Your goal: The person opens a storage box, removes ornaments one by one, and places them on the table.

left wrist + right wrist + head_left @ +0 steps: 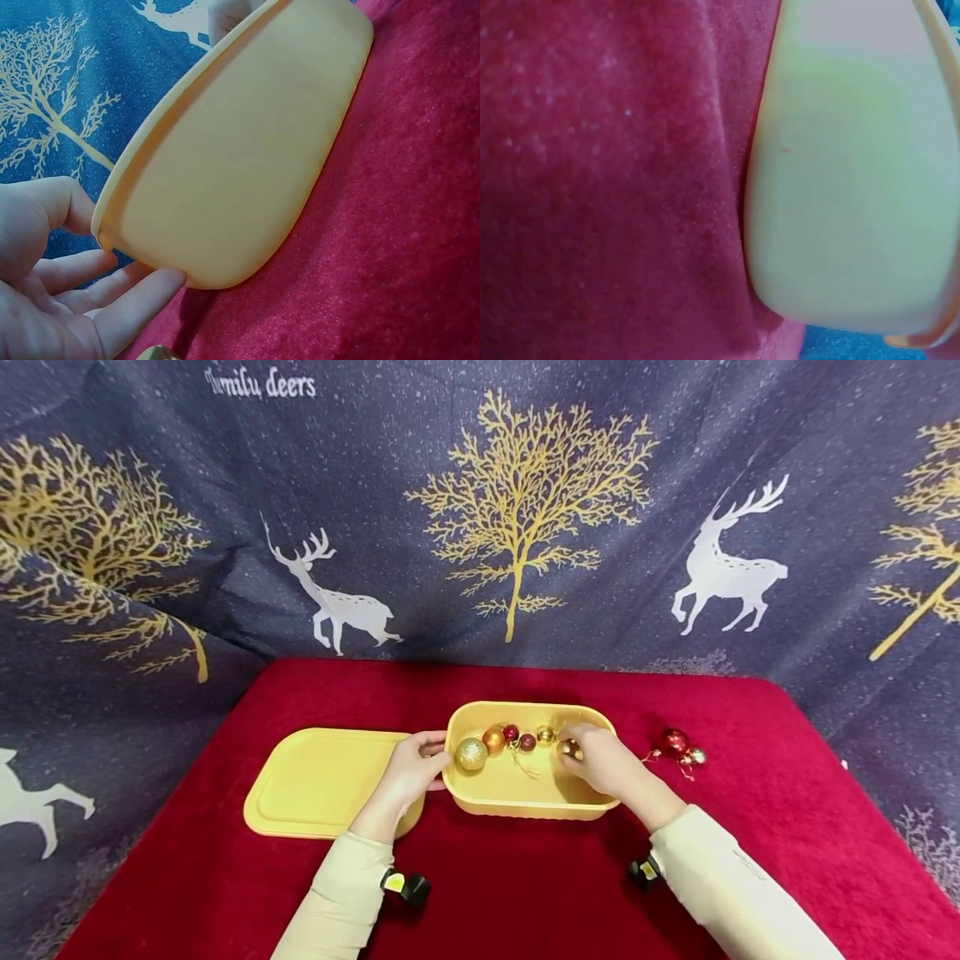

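Note:
A yellow plastic box (pixel 525 795) stands open in the middle of the red cloth. Inside lie a glittery gold bauble (pixel 471 754), an orange one (pixel 493 740), two small red ones (pixel 511 732) and a small gold one (pixel 545 734). My left hand (pixel 437 756) holds the box's left end, thumb at the rim and fingers (pixel 135 300) against the outer wall (pixel 240 165). My right hand (pixel 572 750) reaches into the box's right half and pinches a shiny gold bauble (pixel 567 748). The right wrist view shows only the box wall (pixel 855 187) and cloth, no hand.
The box's yellow lid (pixel 322 781) lies flat just left of it, under my left wrist. A red bauble (pixel 675 742) and a small gold bauble (pixel 696 757) lie on the red cloth (pixel 787 793) right of the box. A dark deer-print curtain (pixel 525 527) hangs behind.

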### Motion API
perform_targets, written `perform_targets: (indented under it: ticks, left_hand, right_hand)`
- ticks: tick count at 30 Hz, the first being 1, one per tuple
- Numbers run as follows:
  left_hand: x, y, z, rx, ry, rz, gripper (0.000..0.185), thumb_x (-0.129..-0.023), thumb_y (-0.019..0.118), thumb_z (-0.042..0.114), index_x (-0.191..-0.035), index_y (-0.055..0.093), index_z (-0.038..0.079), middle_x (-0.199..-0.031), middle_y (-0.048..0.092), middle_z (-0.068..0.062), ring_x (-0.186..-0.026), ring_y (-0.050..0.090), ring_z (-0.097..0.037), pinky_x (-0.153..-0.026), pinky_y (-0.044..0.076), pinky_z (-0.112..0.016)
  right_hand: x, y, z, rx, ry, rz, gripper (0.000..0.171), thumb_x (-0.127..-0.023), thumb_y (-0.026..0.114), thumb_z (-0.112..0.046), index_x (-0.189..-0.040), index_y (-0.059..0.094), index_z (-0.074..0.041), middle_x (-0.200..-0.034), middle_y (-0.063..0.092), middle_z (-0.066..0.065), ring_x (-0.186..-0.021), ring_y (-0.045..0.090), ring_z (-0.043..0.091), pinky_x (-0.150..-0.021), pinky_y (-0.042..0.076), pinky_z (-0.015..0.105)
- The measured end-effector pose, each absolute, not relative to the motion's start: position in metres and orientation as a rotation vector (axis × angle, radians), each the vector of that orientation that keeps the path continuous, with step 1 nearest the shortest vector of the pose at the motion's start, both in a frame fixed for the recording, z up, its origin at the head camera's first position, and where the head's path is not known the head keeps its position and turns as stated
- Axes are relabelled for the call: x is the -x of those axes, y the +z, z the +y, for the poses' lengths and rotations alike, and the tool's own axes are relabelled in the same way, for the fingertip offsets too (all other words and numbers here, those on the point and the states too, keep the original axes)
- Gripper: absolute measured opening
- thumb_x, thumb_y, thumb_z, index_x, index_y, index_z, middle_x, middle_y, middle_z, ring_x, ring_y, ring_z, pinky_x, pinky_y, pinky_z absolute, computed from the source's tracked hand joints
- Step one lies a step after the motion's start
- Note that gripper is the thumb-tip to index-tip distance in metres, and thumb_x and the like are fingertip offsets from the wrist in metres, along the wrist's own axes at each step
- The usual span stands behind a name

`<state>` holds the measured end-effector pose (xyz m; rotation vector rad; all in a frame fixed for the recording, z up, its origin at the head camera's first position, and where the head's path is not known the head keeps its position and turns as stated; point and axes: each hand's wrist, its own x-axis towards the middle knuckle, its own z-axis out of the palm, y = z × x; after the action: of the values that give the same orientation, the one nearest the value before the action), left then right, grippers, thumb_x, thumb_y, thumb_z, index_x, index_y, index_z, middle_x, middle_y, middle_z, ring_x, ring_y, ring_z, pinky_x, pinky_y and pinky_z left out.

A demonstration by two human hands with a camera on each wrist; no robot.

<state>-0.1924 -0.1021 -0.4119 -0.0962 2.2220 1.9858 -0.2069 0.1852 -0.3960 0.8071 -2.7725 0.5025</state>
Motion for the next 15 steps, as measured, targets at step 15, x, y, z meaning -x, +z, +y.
perform_targets:
  ticks: [15]
  left_hand:
    - [0.192, -0.413, -0.103, 0.079, 1.974, 2.241, 0.046, -0.084, 0.054, 0.002, -0.129, 0.052, -0.001, -0.123, 0.059, -0.025, -0.101, 0.064, -0.032, -0.07, 0.06, -0.037]
  right_hand:
    - [0.195, -0.396, 0.202, -0.638, 0.884, -2.633, 0.025, -0.079, 0.072, -0.008, -0.103, 0.067, -0.001, -0.094, 0.07, 0.009, -0.085, 0.068, 0.023, -0.074, 0.057, 0.038]
